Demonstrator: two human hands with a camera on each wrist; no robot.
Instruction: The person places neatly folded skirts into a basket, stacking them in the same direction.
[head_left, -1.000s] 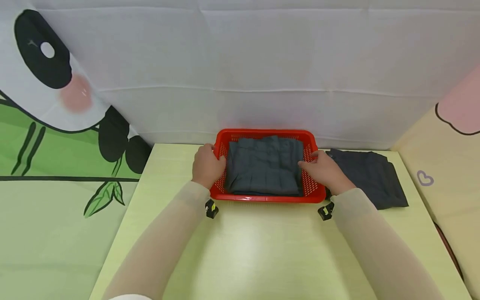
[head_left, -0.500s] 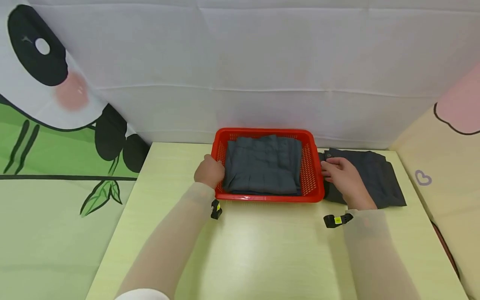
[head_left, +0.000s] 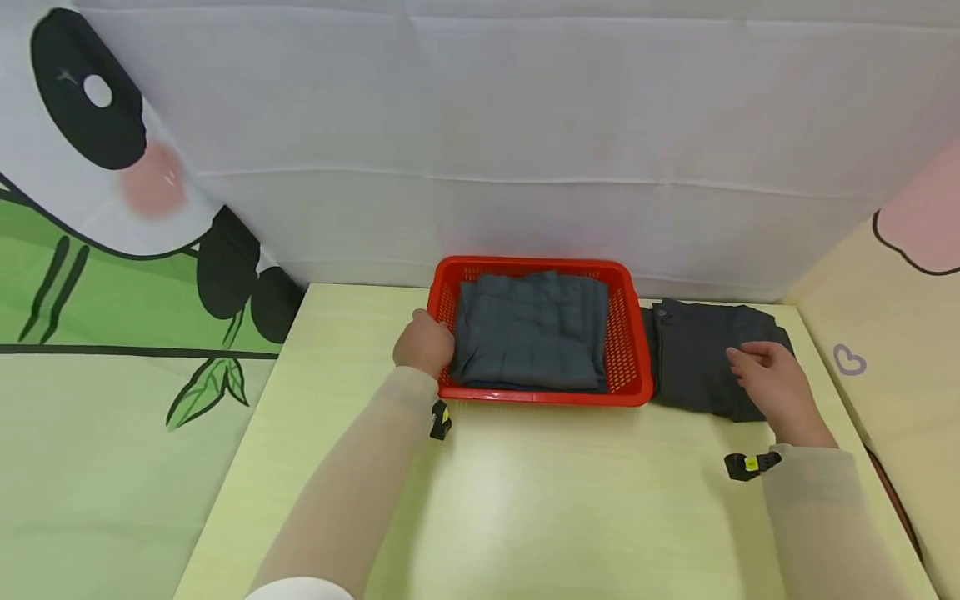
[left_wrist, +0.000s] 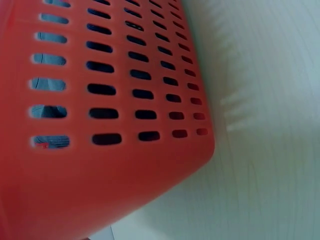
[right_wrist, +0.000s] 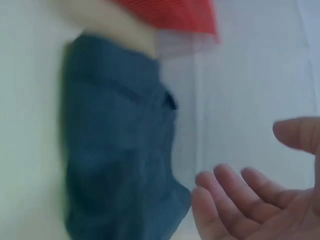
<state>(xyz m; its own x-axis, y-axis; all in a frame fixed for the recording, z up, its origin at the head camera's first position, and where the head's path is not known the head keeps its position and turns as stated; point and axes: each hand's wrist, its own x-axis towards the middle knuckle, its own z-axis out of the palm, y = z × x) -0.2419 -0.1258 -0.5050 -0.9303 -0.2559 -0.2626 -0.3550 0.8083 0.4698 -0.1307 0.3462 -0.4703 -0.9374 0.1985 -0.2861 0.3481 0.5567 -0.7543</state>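
Note:
A red perforated plastic basket (head_left: 540,398) stands at the back of the table, a folded slate-grey cloth garment (head_left: 531,333) lying inside it. My left hand (head_left: 423,343) grips the basket's left rim with curled fingers. In the left wrist view the basket's slotted side (left_wrist: 120,172) fills much of the picture, and the hand itself is out of sight. Right of the basket lies a folded dark garment (head_left: 693,354) with a small button near its back corner. My right hand (head_left: 776,387) hovers over that garment's right part, fingers loosely bent and apart, holding nothing.
The pale wood table (head_left: 525,500) reaches back to a white sheet wall (head_left: 540,125). A cream panel (head_left: 885,375) borders the right side. A cartoon-printed cloth (head_left: 135,317) hangs along the left.
My right hand has left the basket's right side and moved right, over the dark garment. My left hand stays at the left rim, slightly lower. The basket has hardly moved.

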